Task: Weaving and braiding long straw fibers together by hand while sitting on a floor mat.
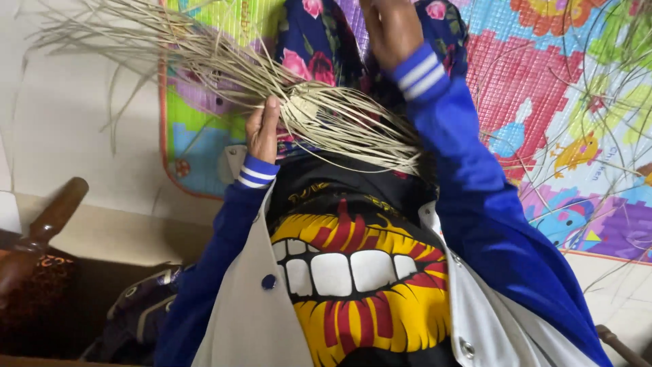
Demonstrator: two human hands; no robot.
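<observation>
The left hand (261, 132) pinches a bundle of pale straw strands (326, 119) held over the lap, above the colourful play mat (543, 88); that grip looks narrow, so loose strands could slip out and scatter (many already fan free). The right hand (390, 30) is cut off by the top edge, so I cannot tell its grip.

I'm at home, sat on the floor: bright kids' foam play mat (543, 75) under me, plain pale floor (75, 136) beside it, dark wooden furniture leg (58, 211) nearby.
</observation>
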